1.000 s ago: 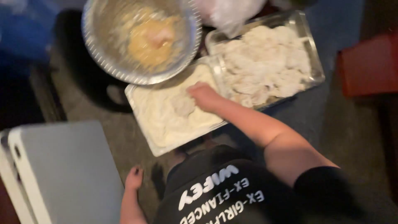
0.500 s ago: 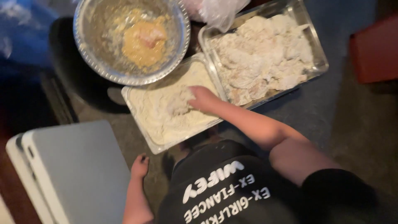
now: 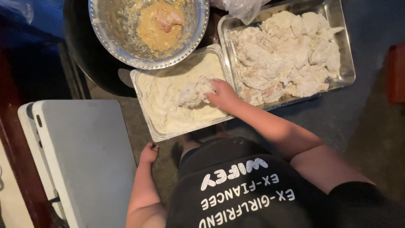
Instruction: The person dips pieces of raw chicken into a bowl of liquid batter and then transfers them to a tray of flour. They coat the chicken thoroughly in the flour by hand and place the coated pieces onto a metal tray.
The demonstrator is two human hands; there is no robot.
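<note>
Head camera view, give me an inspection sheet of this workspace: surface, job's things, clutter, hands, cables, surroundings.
Surface: dark floor, dim.
Job's things: flour tray with a coated piece; batter bowl above it; steel pan full of floured pieces at right.
Clutter: clear plastic bag at the pan's top edge.
Hands: right hand grips the coated piece in the flour; left hand rests on the floor, empty.
Cables: nothing seen.
Surroundings: grey folded table at left; red object at right edge.
</note>
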